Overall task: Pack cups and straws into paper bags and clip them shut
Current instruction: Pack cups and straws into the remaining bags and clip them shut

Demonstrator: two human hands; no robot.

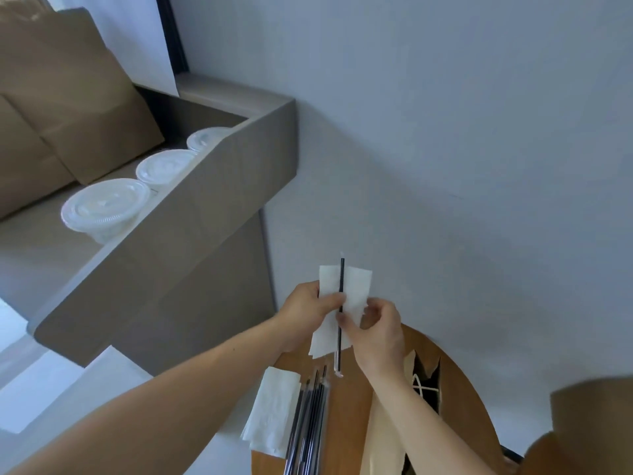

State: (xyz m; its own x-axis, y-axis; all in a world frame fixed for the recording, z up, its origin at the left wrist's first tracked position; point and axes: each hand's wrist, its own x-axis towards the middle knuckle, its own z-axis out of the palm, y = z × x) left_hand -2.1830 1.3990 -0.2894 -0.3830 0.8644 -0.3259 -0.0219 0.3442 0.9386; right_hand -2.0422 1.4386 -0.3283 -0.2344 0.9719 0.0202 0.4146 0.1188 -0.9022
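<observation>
Upper left of the frame, the ledge (205, 186) carried flat bags (68, 97) and, along its front edge, three lidded cups (106, 207), none of them packed yet. Down at lower right sat the round table (459, 382) with an open bag (380, 440) standing under the right forearm, and at bottom centre lay napkins (270, 413) beside a bundle of straws (308, 426). Centre frame was the action: the left hand (305, 313) gripped a napkin (356, 286) by its left edge, while the right hand (376, 334) pinched one straw (342, 279) upright against its middle. This looked like the straw-and-napkin pairing step. Next, it seemed, both pieces needed to go down together into that open bag, without the straw slipping off the paper.
</observation>
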